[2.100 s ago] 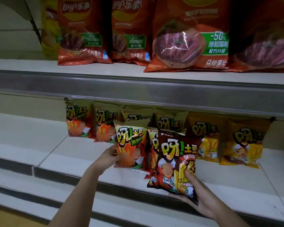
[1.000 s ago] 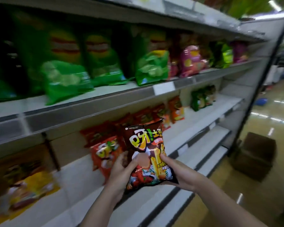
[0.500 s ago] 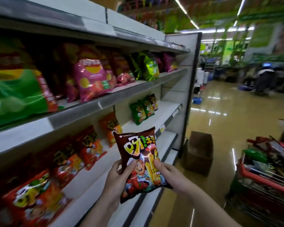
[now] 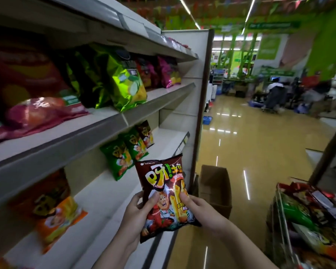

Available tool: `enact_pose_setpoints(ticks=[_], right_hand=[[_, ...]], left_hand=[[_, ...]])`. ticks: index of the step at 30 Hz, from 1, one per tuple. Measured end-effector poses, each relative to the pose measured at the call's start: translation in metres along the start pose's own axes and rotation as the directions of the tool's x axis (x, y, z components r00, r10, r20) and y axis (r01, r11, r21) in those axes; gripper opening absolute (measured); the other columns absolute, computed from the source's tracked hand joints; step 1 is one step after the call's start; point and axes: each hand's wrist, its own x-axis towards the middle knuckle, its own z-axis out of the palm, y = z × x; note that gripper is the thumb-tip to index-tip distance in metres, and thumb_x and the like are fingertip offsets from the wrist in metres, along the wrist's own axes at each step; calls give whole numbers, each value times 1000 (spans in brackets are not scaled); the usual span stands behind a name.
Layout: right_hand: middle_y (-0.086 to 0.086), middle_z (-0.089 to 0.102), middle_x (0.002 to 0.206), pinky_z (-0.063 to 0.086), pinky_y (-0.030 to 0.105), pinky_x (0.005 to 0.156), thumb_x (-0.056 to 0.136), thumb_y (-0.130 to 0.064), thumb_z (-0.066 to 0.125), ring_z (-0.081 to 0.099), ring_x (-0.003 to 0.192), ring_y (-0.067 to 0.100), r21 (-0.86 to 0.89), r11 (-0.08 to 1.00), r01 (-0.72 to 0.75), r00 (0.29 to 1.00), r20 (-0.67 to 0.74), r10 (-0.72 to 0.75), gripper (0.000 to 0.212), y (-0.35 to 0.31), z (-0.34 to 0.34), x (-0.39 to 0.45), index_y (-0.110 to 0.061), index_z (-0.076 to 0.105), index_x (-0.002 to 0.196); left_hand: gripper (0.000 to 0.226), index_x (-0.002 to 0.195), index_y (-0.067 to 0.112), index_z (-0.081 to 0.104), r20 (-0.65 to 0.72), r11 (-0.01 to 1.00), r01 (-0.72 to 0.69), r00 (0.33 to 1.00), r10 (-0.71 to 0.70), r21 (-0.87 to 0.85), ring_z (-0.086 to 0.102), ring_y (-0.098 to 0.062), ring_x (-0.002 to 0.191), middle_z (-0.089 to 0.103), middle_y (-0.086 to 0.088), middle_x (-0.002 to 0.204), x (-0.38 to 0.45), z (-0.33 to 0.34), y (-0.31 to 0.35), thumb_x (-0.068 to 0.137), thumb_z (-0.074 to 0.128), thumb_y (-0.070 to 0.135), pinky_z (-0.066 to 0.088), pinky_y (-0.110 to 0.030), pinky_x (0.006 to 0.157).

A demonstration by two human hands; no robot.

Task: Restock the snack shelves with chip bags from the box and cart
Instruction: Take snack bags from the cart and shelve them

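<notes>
Holding a dark brown chip bag [image 4: 164, 193] upright in front of us, we now face down the aisle instead of straight at the shelving. Our left hand [image 4: 138, 214] grips the bag's left edge, thumb curled over its front; our right hand [image 4: 199, 212] pinches its right edge the same way. About two seconds ago only the right hand carried this bag, in front of a row of yellow and orange bags, while the left steadied another bag there. Since then the left hand has joined the right on the bag, and our view has swung rightward along the lower shelf [image 4: 109, 197].

Beyond the bag, further along that shelf, stand green snack bags [image 4: 124, 152] and one brown bag [image 4: 146, 133] that seems to match ours. We judge the bag did not belong with the earlier row and is being carried toward that matching spot. Past the bag, on the floor at the shelf's end, sits an open cardboard box [image 4: 214, 188]; to the bag's right, the cart [image 4: 306, 214] holds more bags.
</notes>
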Motion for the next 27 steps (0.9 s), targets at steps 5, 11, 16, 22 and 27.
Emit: enact_pose_setpoints(ticks=[5,11,16,22,27], right_hand=[[2,75,104,55,23,83,78,-57,56,72,98,16,30,1000,-3,1000,-5,3,59,-4,-38,79,-12,59,117],[4,75,105,53,32,95,76,-60,60,71,99,19,34,999,-37,999,27,36,60,4,-76,169,-13,60,115],[0,71,106,55,20,77,81,-58,58,71,93,12,-31,999,-11,998,66,13,52,9,-124,265,-19,54,116],[-1,49,139,50,35,100,70,-76,58,53,121,12,-246,952,182,983,80,-167,88,0,-184,413,-27,37,140],[0,39,146,33,26,106,76,-61,71,36,133,15,-487,780,393,917,150,-369,96,-20,-230,518,-26,21,150]], left_hand=[[32,112,15,58,-12,999,30,999,-30,19,74,-29,78,76,-9,88,84,11,5,85,69,27,59,-34,62],[50,118,12,55,8,994,110,994,-110,22,73,-34,85,74,-16,98,169,16,2,76,73,32,59,-40,69],[73,128,9,53,-8,987,155,988,-155,43,70,-28,98,71,-13,111,250,26,-6,66,79,38,56,-39,78],[25,111,10,50,-197,984,130,968,-153,-125,69,-17,69,63,-3,102,373,74,-5,89,60,3,55,-27,50],[47,127,8,56,-386,995,17,921,-55,-103,72,-22,94,67,-15,119,496,109,-14,82,68,1,58,-27,63]])
